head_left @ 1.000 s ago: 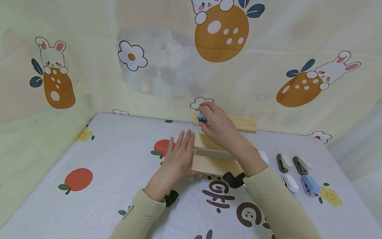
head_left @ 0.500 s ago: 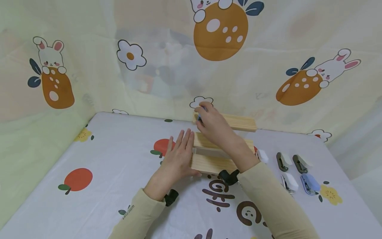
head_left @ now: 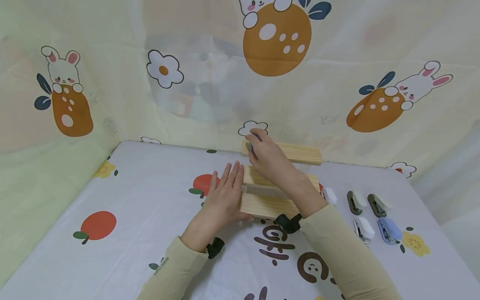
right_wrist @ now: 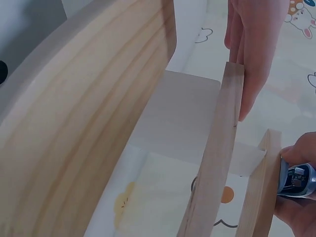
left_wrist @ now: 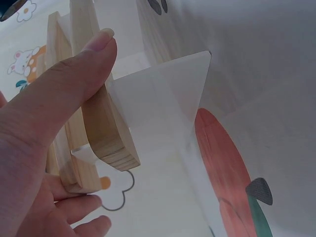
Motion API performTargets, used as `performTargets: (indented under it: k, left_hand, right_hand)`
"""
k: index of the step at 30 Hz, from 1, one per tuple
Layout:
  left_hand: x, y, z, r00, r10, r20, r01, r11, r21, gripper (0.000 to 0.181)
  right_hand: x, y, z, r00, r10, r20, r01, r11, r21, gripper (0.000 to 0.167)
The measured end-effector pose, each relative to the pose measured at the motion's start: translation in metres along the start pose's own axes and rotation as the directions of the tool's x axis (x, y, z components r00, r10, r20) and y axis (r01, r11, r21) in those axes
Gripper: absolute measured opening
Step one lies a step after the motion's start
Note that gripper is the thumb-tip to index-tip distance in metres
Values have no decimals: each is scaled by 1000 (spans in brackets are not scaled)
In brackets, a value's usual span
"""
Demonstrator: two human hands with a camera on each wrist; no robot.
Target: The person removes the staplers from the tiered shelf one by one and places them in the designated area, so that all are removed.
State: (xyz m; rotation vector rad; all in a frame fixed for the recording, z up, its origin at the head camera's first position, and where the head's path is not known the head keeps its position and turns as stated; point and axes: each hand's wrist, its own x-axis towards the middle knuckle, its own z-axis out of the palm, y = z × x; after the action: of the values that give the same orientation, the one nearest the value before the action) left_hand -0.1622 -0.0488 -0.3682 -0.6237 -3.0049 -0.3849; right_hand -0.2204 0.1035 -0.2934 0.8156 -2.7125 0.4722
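A stepped stand has wooden boards, a front one [head_left: 268, 206], a middle one [head_left: 253, 176] and a back one [head_left: 300, 153], joined by whitish panels [left_wrist: 163, 86]. My left hand [head_left: 223, 196] rests against the stand's left end with fingers extended. In the left wrist view its thumb [left_wrist: 74, 74] lies along the front board. At the back board's left end, my right hand [head_left: 271, 160] pinches a small blue stapler [right_wrist: 297, 180]. The stapler's end touches or nearly touches that board in the right wrist view; the head view mostly hides it behind the fingers.
To the right lie several mini staplers: two dark-and-white ones [head_left: 354, 203] [head_left: 378, 206], a white one [head_left: 363, 230] and a blue one [head_left: 390, 231]. Another white object [head_left: 329, 196] sits partly hidden by the right forearm. A printed curtain [head_left: 202, 104] rises behind the tablecloth [head_left: 142, 200].
The right hand has shifted slightly left and turned, so the blue stapler, plainly seen a second ago, is now mostly covered. The left hand and the stand stay put.
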Motion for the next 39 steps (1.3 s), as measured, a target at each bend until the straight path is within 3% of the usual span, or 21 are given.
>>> performTargets:
  k: [21, 39]
  left_hand:
    - [1, 2, 0, 1000, -4, -6, 4, 1000, 9, 137]
    - [1, 0, 1, 1000, 5, -27, -5, 1000, -7, 136]
  right_hand:
    - [-9, 4, -9, 997, -56, -45, 57, 998, 17, 45]
    - [-36, 19, -26, 995, -28, -97, 31, 999, 29, 45]
